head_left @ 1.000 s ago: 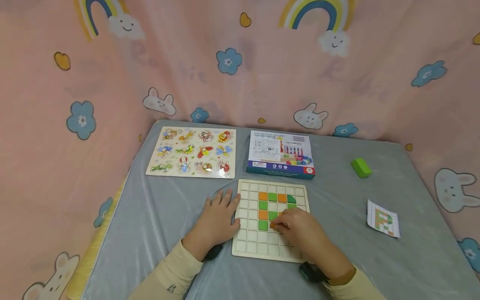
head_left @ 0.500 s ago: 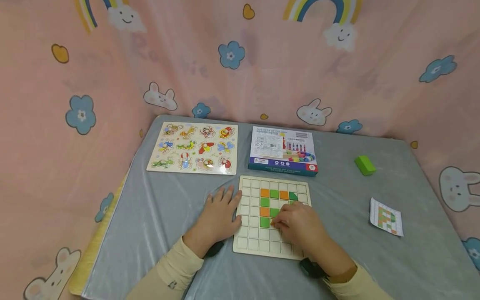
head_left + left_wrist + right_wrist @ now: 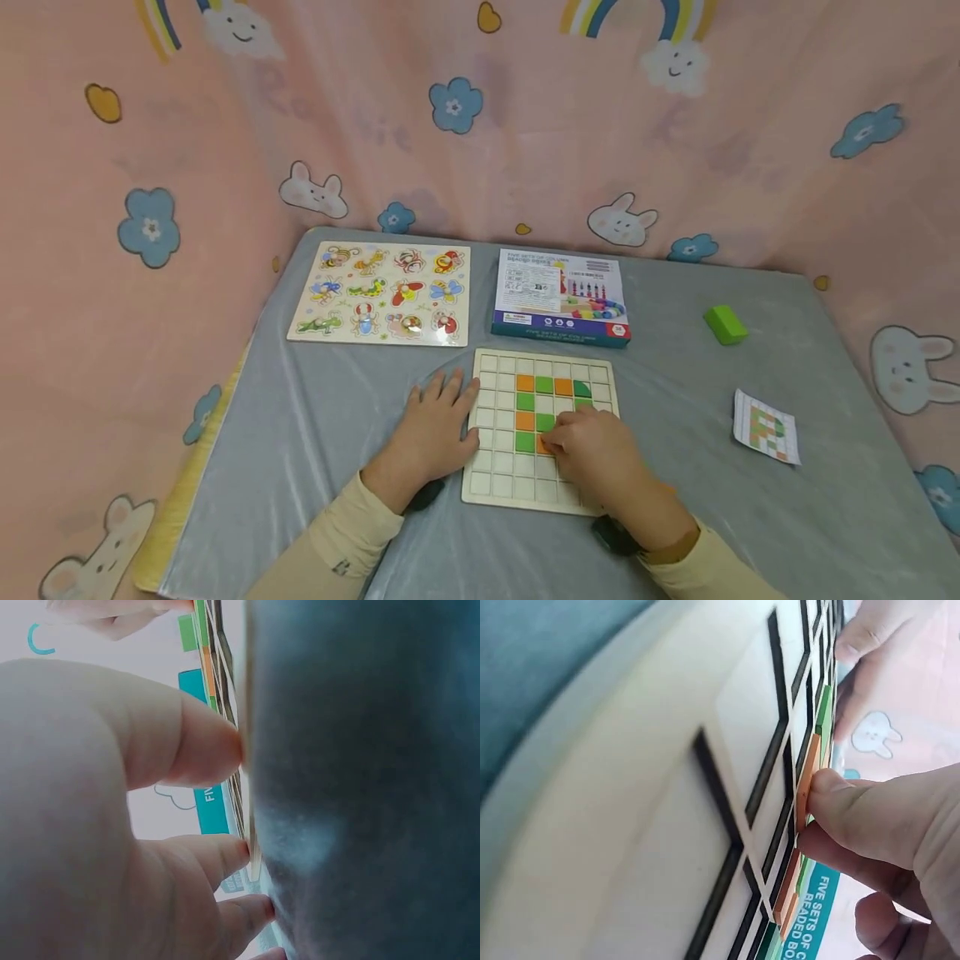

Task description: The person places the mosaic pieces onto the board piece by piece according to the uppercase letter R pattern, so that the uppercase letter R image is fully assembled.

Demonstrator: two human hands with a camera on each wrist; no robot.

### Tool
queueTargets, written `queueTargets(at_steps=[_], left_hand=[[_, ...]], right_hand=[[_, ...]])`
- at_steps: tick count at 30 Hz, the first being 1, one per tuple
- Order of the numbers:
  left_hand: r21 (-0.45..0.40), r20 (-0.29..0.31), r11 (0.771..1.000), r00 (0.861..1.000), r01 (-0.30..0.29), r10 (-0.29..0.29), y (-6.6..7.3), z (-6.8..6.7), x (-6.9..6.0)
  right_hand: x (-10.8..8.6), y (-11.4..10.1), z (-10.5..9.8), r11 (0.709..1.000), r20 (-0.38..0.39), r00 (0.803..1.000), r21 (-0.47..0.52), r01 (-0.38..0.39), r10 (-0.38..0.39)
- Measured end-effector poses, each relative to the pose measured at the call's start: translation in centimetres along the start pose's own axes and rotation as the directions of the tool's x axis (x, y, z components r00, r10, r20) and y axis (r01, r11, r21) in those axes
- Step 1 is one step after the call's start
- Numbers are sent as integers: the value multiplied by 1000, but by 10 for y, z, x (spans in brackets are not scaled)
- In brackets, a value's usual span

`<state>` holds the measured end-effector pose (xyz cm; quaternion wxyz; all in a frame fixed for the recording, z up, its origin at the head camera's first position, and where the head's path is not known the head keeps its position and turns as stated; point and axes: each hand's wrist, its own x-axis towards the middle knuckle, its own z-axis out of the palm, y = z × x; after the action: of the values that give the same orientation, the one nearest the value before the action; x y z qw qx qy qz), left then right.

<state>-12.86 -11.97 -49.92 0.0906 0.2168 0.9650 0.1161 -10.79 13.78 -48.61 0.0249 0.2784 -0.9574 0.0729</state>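
Note:
A pale wooden grid board (image 3: 501,485) lies on the grey-covered table, with orange and green square tiles in some of its cells. Spread along its left edge is my left hand (image 3: 435,425), its thumb (image 3: 206,754) and fingertips touching the rim. Over the board, my right hand (image 3: 600,450) has thumb and forefinger on an orange square tile (image 3: 805,784), which sits in a cell beside a green tile (image 3: 525,442). My right hand hides part of that tile and some cells. A dark green rounded tile (image 3: 582,389) ends the top row.
Behind the board stand an insect puzzle (image 3: 382,292) and a bead-set box (image 3: 561,296). To the right lie a green block (image 3: 726,324) and a card with a coloured grid pattern (image 3: 767,428). Something orange (image 3: 670,489) peeks out past the right wrist.
The orange tile, earlier tilted in my right hand's pinch, now lies flatter in the cell right of the green tile. My left hand has stayed at the board's edge.

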Motion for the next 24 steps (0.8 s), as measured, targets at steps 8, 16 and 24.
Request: queueTargets(at_steps=[8, 16, 24], left_hand=[[-25, 12, 1000, 1000, 17, -17, -5, 5, -3], [-36, 8, 999, 1000, 20, -20, -4, 4, -4], [-25, 0, 1000, 1000, -4, 4, 0, 2, 1]], right_hand=[[-9, -4, 1, 997, 53, 996, 15, 73, -73], [-44, 38, -28, 909, 269, 944, 314, -273, 191], [-99, 84, -37, 864, 321, 882, 258, -432, 346]])
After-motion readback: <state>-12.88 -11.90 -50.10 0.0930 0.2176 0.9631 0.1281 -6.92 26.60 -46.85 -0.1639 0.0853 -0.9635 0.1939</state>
